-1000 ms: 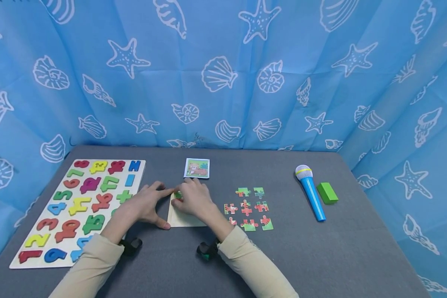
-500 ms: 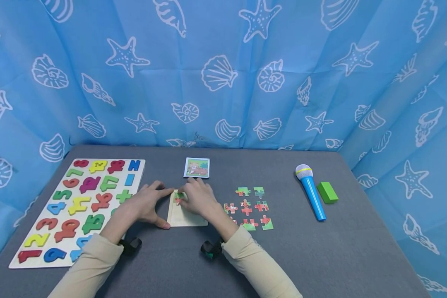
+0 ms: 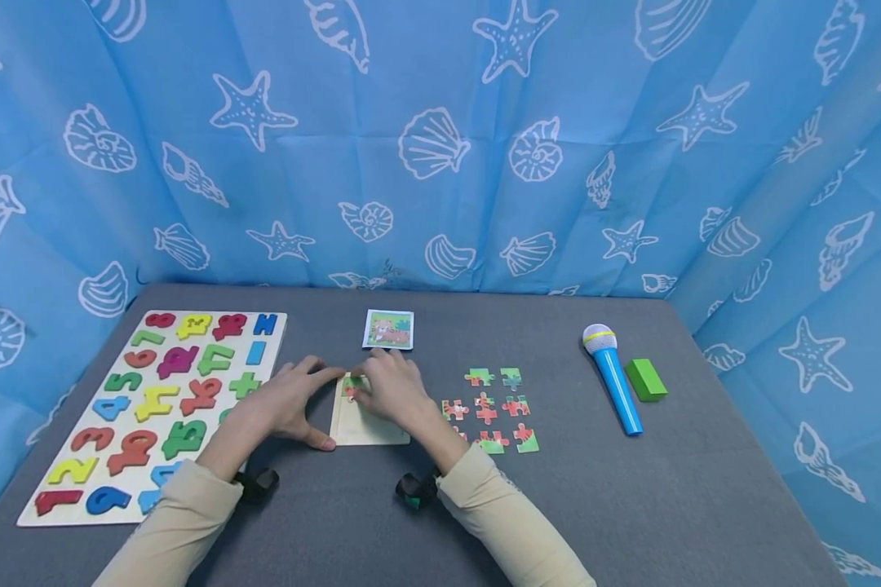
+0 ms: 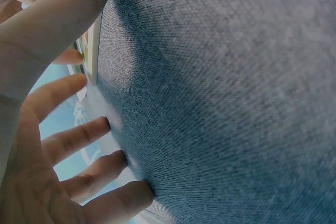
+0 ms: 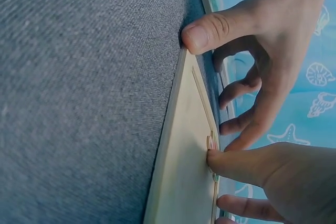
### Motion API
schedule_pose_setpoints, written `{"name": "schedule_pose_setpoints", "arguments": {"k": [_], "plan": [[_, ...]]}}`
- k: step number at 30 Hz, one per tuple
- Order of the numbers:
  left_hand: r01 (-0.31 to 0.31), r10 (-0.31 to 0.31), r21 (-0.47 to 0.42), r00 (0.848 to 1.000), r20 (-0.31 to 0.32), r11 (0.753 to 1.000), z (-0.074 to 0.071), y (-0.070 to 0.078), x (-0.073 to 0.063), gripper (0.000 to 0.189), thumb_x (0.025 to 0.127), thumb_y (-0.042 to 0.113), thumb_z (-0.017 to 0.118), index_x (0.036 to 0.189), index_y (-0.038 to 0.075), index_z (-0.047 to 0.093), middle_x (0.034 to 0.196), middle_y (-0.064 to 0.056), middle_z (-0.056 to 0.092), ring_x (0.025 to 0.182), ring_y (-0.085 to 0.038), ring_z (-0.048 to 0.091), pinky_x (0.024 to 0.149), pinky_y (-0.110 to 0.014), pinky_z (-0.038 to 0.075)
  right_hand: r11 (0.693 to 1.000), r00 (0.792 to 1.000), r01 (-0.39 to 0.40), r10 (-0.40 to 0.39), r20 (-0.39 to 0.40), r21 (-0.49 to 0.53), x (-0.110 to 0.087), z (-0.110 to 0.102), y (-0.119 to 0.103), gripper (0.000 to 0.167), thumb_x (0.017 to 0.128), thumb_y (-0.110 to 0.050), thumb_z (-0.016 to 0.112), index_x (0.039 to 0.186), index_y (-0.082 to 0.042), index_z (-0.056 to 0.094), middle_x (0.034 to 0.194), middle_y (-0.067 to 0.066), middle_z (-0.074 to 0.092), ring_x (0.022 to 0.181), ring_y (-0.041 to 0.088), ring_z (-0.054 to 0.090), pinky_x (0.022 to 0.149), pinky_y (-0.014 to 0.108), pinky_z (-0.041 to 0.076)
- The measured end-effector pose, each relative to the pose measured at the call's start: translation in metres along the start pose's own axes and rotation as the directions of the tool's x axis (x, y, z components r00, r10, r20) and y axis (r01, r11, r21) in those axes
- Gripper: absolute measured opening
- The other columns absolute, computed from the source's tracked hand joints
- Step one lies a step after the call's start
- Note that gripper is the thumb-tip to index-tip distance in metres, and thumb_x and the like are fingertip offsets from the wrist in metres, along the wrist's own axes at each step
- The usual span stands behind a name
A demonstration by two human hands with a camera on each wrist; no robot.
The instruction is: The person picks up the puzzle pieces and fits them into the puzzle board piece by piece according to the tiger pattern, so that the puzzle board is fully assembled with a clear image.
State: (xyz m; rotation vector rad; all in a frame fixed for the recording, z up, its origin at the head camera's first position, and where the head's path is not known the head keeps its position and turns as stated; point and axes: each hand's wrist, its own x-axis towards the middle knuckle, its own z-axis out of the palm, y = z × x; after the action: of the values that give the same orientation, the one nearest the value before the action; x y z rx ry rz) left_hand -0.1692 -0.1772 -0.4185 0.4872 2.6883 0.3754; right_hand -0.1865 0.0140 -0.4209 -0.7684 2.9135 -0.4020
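Observation:
A shallow wooden puzzle tray [image 3: 363, 432] lies flat on the grey table. In its far-left corner sits a green and red jigsaw piece [image 3: 349, 388]. My left hand [image 3: 286, 401] spans the tray's left side, thumb at the near corner and index finger by the far one, the fingers spread. My right hand [image 3: 389, 385] reaches over the tray; in the right wrist view its thumb [image 5: 231, 162] presses on the piece at the rim, while a finger lies over the tray's edge. Part of the piece is hidden beneath that thumb.
Several loose jigsaw pieces [image 3: 486, 409] lie right of the tray, some hidden by the right forearm. Behind it is a picture card [image 3: 388, 330]. A number board [image 3: 128, 416] stands left; a toy microphone [image 3: 613, 381] and green block [image 3: 645, 380] lie right.
My right hand has shifted slightly right and its fingers have drawn back from the corner, uncovering more of the jigsaw piece in the tray. My left hand stays in place.

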Motion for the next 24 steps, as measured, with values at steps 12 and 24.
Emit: {"name": "schedule_pose_setpoints", "arguments": {"k": [12, 24], "plan": [[-0.002, 0.002, 0.002, 1.0, 0.007, 1.0, -0.0013, -0.0005, 0.0001, 0.103, 0.068, 0.059, 0.09, 0.155, 0.026, 0.044, 0.156, -0.02, 0.04, 0.134, -0.047, 0.044, 0.099, -0.069, 0.047, 1.0, 1.0, -0.005, 0.005, -0.012, 0.006, 0.0009, 0.0011, 0.0025, 0.029, 0.094, -0.031, 0.074, 0.121, -0.022, 0.077, 0.12, 0.005, 0.071, 0.101, 0.025, 0.064, 0.076, 0.041, 0.056], [0.004, -0.003, -0.015, 1.0, 0.025, 1.0, -0.0008, -0.0007, -0.0014, 0.103, 0.069, 0.06, 0.089, 0.155, 0.026, 0.045, 0.158, -0.021, 0.038, 0.137, -0.048, 0.042, 0.101, -0.07, 0.045, 0.998, 1.0, -0.014, 0.015, -0.006, 0.06, -0.0039, -0.0026, 0.0088, 0.03, 0.094, -0.031, 0.074, 0.122, -0.02, 0.076, 0.119, 0.007, 0.07, 0.106, 0.026, 0.065, 0.077, 0.04, 0.057]]}}
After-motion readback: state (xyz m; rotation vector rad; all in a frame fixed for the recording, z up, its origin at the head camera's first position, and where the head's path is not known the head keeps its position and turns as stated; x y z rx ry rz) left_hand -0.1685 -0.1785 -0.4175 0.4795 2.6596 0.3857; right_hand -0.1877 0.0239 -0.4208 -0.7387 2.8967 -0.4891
